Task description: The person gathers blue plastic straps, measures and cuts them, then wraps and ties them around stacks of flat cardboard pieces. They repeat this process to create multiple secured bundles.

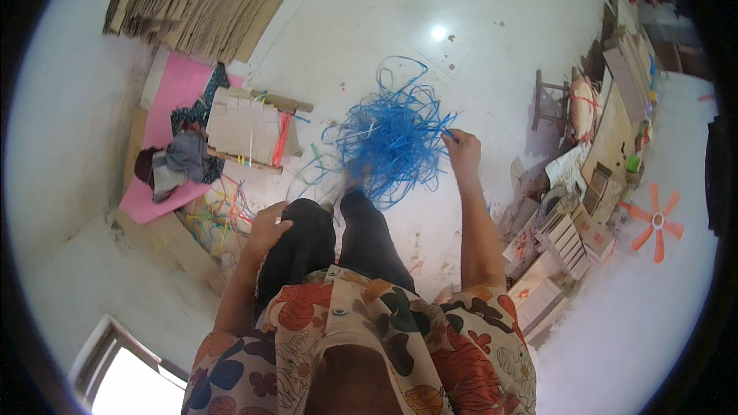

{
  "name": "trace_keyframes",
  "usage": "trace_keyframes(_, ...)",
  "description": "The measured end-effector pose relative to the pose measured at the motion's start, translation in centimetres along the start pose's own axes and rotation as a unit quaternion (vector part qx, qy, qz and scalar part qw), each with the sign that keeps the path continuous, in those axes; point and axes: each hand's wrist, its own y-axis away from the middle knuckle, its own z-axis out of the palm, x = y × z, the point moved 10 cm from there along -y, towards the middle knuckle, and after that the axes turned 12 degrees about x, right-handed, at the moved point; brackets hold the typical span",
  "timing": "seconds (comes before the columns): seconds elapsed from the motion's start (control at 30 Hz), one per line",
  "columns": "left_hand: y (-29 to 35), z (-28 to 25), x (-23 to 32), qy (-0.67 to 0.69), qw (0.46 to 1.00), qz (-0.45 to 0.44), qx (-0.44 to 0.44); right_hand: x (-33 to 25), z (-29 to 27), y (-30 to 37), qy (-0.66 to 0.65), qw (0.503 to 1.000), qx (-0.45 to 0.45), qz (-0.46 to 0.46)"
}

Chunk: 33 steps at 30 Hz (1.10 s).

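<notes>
Blue strips [392, 138]: 1 tangled heap on floor [369, 15], just beyond trousers [369, 242]; right hand [463, 155], right of trousers, fingertips clamped on strips; left hand [267, 229] against trousers' left knee, grip: cannot tell

A loose, rounded tangle of thin blue strips [400, 134] lies heaped on the pale floor [338, 46], straight ahead at twelve o'clock. One loop arches out at its twelve o'clock edge; a few strands reach toward three o'clock.

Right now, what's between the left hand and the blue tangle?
In the head view, the dark-clad left knee and loose strips on the floor separate left hand from tangle.
</notes>
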Motion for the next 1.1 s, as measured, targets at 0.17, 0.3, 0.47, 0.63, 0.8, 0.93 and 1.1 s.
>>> trace_keyframes(0.17,-3.9,5.5,13.9,0.034,0.99,0.121,-0.07,-6.2,-7.3,4.7,-0.013,0.988,0.101,-0.113)
trace_keyframes(0.3,-0.8,7.3,29.2,0.02,0.904,0.424,0.048,-11.8,-12.6,11.2,0.003,0.987,0.022,-0.156)
trace_keyframes(0.47,0.5,13.3,29.3,0.04,0.881,0.346,-0.32,-8.0,-16.5,18.6,-0.04,0.988,0.137,-0.05)
trace_keyframes(0.63,-1.2,11.6,30.6,-0.085,0.867,0.337,-0.358,3.2,-15.4,28.7,0.035,0.953,0.27,0.136)
trace_keyframes(0.8,-10.9,6.8,30.3,-0.156,0.819,0.498,-0.238,8.4,-14.5,34.1,-0.061,0.9,0.328,0.28)
trace_keyframes(0.93,-11.6,8.0,29.9,-0.29,0.855,0.377,-0.206,16.2,-12.2,41.9,-0.24,0.789,0.395,0.404)
trace_keyframes(1.1,-8.8,10.7,33.2,-0.377,0.747,0.541,-0.088,22.0,-13.9,53.4,-0.209,0.813,0.385,0.384)
